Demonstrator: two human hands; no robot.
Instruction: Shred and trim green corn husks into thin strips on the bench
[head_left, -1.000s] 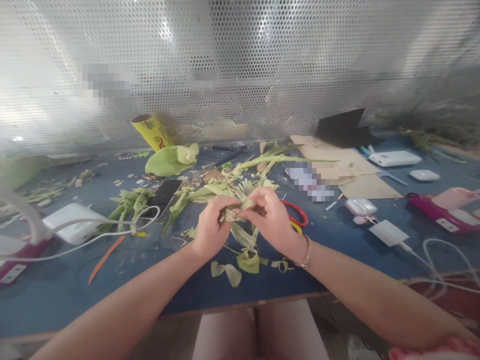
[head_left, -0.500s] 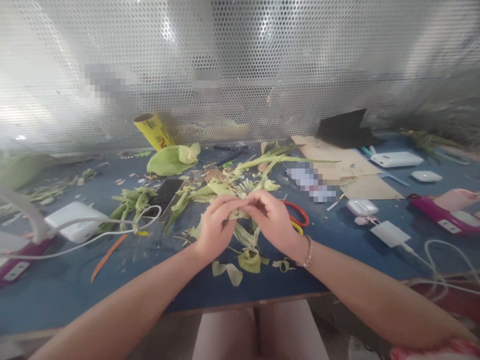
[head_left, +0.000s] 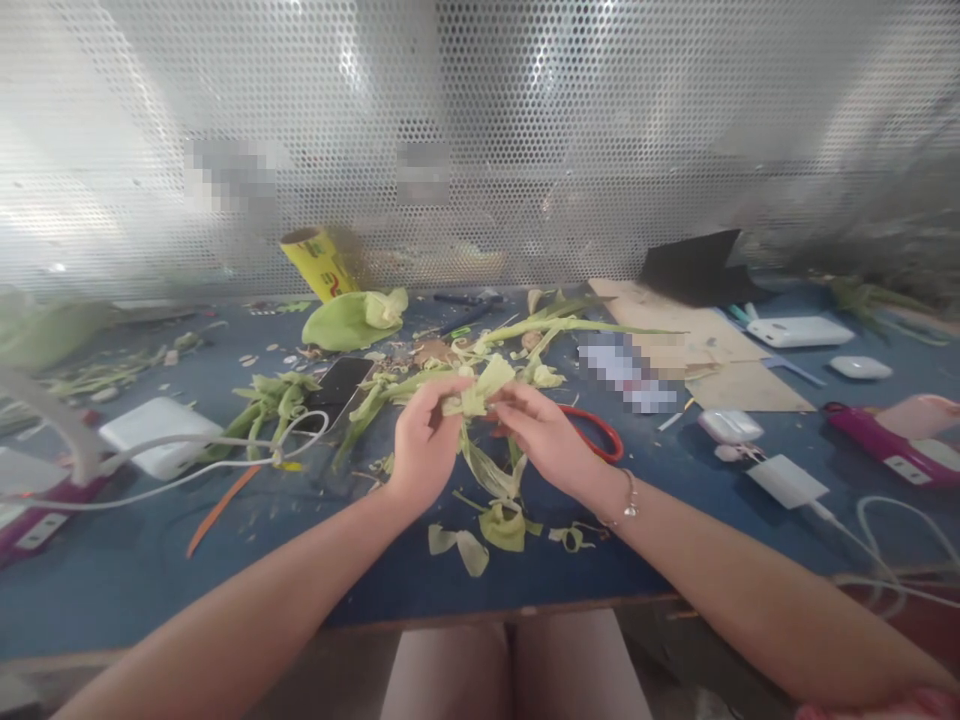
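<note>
My left hand point(head_left: 429, 448) is closed on a folded, pale green strip of leaf that looks like corn husk point(head_left: 491, 380), thumb and fingers pinching its left side. At the strip's right edge, the bent fingers of my right hand point(head_left: 546, 432) are pressed together on it. Both hands are raised a little above the table. Below them lie loose husk pieces point(head_left: 502, 525) and a torn pale scrap point(head_left: 459, 548). Scissors with a red handle point(head_left: 600, 430) rest beside my right hand, partly covered by it.
Behind the hands are long green leaves point(head_left: 555, 328), a large green husk point(head_left: 345, 322) and a yellow tube point(head_left: 319, 265). To the left are a phone point(head_left: 341, 388), a white box point(head_left: 157, 437) and cables. Cardboard point(head_left: 660, 330) and a white charger point(head_left: 787, 480) lie right.
My fingertips have drawn apart, and the folded husk strip between them now stands up in view. The right hand has turned slightly. The view has shifted a little.
</note>
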